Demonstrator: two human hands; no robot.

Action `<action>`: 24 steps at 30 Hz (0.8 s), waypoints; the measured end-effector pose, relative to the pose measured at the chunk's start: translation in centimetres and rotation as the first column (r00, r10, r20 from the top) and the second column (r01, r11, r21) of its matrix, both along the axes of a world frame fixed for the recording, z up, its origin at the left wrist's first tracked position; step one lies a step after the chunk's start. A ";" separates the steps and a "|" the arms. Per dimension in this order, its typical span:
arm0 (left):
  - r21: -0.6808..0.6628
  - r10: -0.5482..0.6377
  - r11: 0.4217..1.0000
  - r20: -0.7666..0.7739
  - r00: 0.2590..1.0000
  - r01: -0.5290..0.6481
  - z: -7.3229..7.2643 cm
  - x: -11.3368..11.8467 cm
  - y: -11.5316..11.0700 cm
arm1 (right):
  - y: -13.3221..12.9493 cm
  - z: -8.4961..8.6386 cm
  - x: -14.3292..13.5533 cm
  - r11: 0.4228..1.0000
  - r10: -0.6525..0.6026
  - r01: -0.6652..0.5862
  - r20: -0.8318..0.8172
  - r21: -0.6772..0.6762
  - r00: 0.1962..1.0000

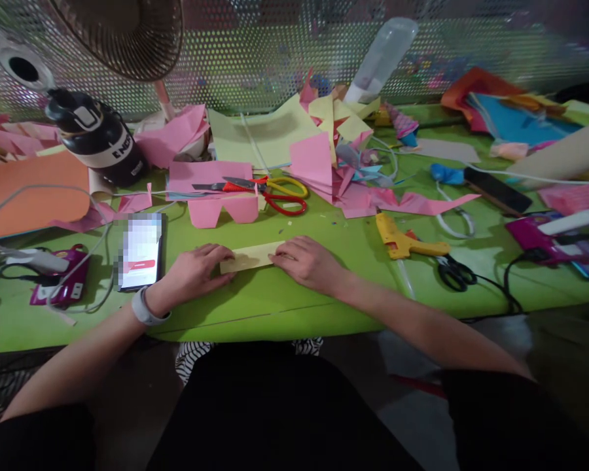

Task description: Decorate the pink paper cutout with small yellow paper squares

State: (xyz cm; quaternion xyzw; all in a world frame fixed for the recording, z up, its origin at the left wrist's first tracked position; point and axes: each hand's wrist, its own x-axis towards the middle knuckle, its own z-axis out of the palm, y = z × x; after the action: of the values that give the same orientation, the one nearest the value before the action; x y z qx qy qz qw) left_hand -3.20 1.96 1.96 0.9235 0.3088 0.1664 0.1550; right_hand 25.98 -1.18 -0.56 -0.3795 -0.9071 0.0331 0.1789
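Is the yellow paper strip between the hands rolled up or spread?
Spread: the yellow paper strip lies straight between the left hand and right hand, no roll visible. Whether it is folded double, cannot tell.

Left forearm [91, 356] and right forearm [412, 324] slanting inward across the front edge of the desk [285, 294], left hand [196, 271] palm-down, fingers bent, right hand [309, 263] facing it, fingers curled, fingertips bunched, the two hands apart.

Single view, head-worn. Camera looks forward and down from above the wearer's torso [285, 412], seen at bottom edge, across the counter [285, 320]. Left hand [196, 269] and right hand [310, 261] near mid-frame, close range; perforated panel [255, 55] farther off, along top.
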 end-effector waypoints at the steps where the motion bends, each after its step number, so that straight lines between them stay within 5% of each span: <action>1: 0.022 -0.006 1.000 -0.017 1.000 0.007 -0.1 0.2 0.0 | 0.0 0.0 0.0 1.000 -0.006 0.006 -0.006 -0.009 1.000; 6: 0.008 -0.006 1.000 0.070 0.998 0.006 -0.5 0.8 -0.2 | 0.3 -0.4 0.4 0.995 -0.045 0.032 -0.144 -0.090 0.989; 12: -0.203 0.123 0.975 0.173 0.977 -0.087 -0.7 1.0 -0.3 | 0.7 -0.7 0.3 0.941 -0.191 0.056 -0.387 -0.335 0.902; 17: -0.288 0.167 0.951 0.182 0.969 -0.110 -0.6 1.2 -0.2 | 0.8 -0.8 0.3 0.885 -0.293 0.087 -0.400 -0.458 0.868; 24: -0.254 0.186 0.957 0.163 0.969 -0.140 -0.6 1.2 -0.4 | 0.6 -1.1 0.2 0.878 -0.382 0.254 -0.273 -0.405 0.883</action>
State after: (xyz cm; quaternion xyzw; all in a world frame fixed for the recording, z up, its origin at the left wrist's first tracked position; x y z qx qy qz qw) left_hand -2.05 1.54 1.32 0.8496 0.3863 0.2253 0.2797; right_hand 26.14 -0.54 -1.67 -0.5397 -0.7639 0.2332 0.2660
